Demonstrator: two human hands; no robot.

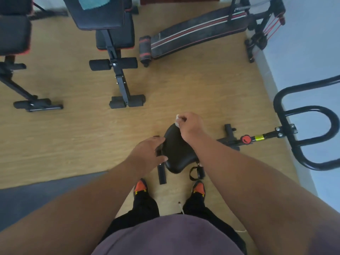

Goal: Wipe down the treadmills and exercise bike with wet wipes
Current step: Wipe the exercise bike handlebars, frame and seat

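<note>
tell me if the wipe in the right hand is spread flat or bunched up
Bunched up. Only a small white wad of the wipe pokes out of the curled right hand, at the narrow front end of the black bike seat.

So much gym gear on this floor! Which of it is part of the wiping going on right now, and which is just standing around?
In use:
- bike saddle, steadied by the left hand
- white wet wipe, pinched in the right hand at the saddle's nose
- bike handlebar, same machine

Standing around:
- weight bench
- sit-up board
- second bench at the left edge
</note>
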